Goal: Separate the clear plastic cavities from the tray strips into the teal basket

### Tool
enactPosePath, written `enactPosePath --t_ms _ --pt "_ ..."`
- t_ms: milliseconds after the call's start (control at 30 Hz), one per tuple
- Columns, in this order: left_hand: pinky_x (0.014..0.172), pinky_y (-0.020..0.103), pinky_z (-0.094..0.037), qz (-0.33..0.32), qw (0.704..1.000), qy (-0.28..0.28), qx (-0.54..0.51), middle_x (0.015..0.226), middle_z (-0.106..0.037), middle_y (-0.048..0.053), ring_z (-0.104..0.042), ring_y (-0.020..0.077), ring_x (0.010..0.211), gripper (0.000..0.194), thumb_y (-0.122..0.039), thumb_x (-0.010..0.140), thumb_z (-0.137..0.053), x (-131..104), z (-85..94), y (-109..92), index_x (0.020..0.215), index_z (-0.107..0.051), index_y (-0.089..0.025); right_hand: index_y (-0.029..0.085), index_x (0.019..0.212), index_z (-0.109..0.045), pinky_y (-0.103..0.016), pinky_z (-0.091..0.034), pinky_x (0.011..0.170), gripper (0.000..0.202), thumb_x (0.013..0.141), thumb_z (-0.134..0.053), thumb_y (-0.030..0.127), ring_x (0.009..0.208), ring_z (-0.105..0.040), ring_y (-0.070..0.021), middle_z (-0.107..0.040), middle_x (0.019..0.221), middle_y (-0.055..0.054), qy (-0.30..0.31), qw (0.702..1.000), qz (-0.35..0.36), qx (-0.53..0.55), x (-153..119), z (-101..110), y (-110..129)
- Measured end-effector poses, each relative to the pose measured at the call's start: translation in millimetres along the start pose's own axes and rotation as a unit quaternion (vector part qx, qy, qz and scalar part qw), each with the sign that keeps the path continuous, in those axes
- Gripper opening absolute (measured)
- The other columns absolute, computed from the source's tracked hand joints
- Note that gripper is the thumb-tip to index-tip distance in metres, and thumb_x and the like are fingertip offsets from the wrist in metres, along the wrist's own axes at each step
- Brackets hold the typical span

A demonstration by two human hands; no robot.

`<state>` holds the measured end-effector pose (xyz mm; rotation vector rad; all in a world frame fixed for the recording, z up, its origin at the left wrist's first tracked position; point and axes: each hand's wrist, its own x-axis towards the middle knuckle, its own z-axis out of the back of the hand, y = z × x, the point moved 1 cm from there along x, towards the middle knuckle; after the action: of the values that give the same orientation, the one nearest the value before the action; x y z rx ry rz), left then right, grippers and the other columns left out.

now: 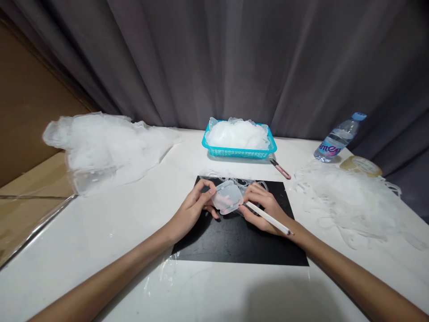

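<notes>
Here we are at the black rectangular mat (241,243), and all the action is on one thin, translucent white plastic piece with rounded, wavy edges (228,197), held up over the mat's far half, right between the two hands. The left hand (197,199) has it pinched by its left edge, thumb on the near face, fingers narrowed behind. Over on the other side, the right hand (263,208) brings thumb and fingertips to the right edge, and tucked in that same grip is a slim white pen-like tool (268,218), slanting back toward the wrist. The step in hand looks like close edge work or checking on this single piece; exactly what the tool's front end is doing, I can't tell, the fingers crowd it. Just beyond, pale looping strips (241,181) lie along the mat's far edge. What the next move calls for, I'd judge: a steady left pinch, light right fingers and no bending of that flimsy sheet.
</notes>
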<state>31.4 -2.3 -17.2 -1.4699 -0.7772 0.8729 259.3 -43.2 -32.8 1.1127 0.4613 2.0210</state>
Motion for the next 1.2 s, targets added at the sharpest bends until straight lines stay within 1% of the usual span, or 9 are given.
enactPosePath --t_ms 200,333,600,733,833,967,1033,1100,1200 --pt "0.063 0.027 -0.060 0.003 1.000 -0.002 -0.012 0.073 -0.065 -0.004 -0.067 0.0135 0.064 0.034 -0.053 0.097 -0.063 0.5 -1.5 -3.9 0.096 -0.051 -0.021 0.021 0.087 -0.065 -0.035 -0.046 0.075 0.009 0.095 -0.062 0.017 0.079 -0.054 -0.0198 -0.059 0.080 -0.003 -0.007 1.000 -0.011 0.007 -0.3 -0.5 -2.2" --pt "0.059 0.023 -0.055 0.000 1.000 0.019 0.006 0.071 -0.069 -0.004 -0.064 0.0116 0.060 0.036 -0.051 0.093 -0.070 1.5 -1.0 -2.8 0.097 -0.049 -0.021 0.022 0.088 -0.065 -0.035 -0.046 0.075 0.009 0.095 -0.062 0.017 0.079 -0.054 -0.0194 -0.059 0.080 -0.003 -0.010 1.000 -0.008 0.004 -0.5 0.2 -1.7" --pt "0.061 0.023 -0.050 -0.012 0.999 0.050 0.007 0.072 -0.073 -0.001 -0.068 0.0140 0.067 0.029 -0.045 0.098 -0.067 0.6 0.7 0.6 0.100 -0.052 -0.020 0.021 0.086 -0.063 -0.033 -0.046 0.075 0.011 0.095 -0.061 0.015 0.079 -0.055 -0.0184 -0.058 0.079 -0.002 -0.019 1.000 -0.001 0.009 -0.4 -0.9 -0.9" --pt "0.061 0.023 -0.049 -0.019 0.998 0.052 0.010 0.074 -0.073 -0.001 -0.066 0.0127 0.067 0.027 -0.042 0.098 -0.068 -0.6 0.2 0.0 0.100 -0.053 -0.019 0.021 0.086 -0.063 -0.033 -0.047 0.075 0.011 0.096 -0.060 0.015 0.079 -0.055 -0.0184 -0.059 0.081 -0.003 -0.024 1.000 0.000 0.008 -0.1 -0.8 -0.7" --pt "0.062 0.023 -0.050 -0.026 0.998 0.049 0.019 0.074 -0.070 -0.003 -0.064 0.0114 0.065 0.027 -0.040 0.096 -0.071 -2.2 0.5 -0.4 0.098 -0.054 -0.019 0.021 0.086 -0.063 -0.033 -0.047 0.074 0.012 0.095 -0.059 0.014 0.078 -0.054 -0.0182 -0.058 0.079 -0.002 -0.026 1.000 0.003 0.006 0.3 -0.5 0.7" --pt "0.068 0.026 -0.056 -0.020 0.997 0.063 0.039 0.078 -0.073 -0.002 -0.070 0.0140 0.070 0.028 -0.038 0.094 -0.074 -6.1 0.1 -1.1 0.097 -0.052 -0.021 0.021 0.088 -0.064 -0.033 -0.047 0.073 0.013 0.095 -0.059 0.012 0.077 -0.054 -0.0181 -0.059 0.079 -0.002 -0.036 0.999 0.018 0.002 -0.3 -1.2 1.8" --pt "0.070 0.029 -0.059 -0.005 0.997 0.067 0.039 0.080 -0.074 -0.001 -0.072 0.0162 0.070 0.032 -0.038 0.093 -0.075 -8.2 -1.1 -1.5 0.102 -0.049 -0.022 0.022 0.090 -0.064 -0.034 -0.047 0.073 0.013 0.095 -0.059 0.011 0.078 -0.054 -0.0184 -0.059 0.080 -0.002 -0.043 0.999 0.025 -0.006 -1.4 -2.0 1.3" --pt "0.069 0.031 -0.060 0.009 0.997 0.071 0.032 0.079 -0.075 -0.001 -0.072 0.0177 0.069 0.036 -0.039 0.093 -0.074 -9.9 -2.4 -2.0 0.111 -0.048 -0.024 0.022 0.092 -0.065 -0.034 -0.048 0.073 0.013 0.095 -0.059 0.011 0.078 -0.054 -0.0187 -0.058 0.081 -0.003 -0.047 0.998 0.033 -0.018 -2.3 -2.8 0.6" --pt "0.065 0.027 -0.055 0.001 0.994 0.081 0.072 0.078 -0.072 -0.001 -0.069 0.0172 0.069 0.030 -0.042 0.097 -0.067 -11.5 -2.3 -3.2 0.117 -0.054 -0.023 0.022 0.095 -0.066 -0.034 -0.049 0.074 0.015 0.095 -0.058 0.010 0.079 -0.054 -0.0192 -0.059 0.082 -0.003 -0.048 0.998 0.043 -0.028 -2.5 -3.3 0.6"
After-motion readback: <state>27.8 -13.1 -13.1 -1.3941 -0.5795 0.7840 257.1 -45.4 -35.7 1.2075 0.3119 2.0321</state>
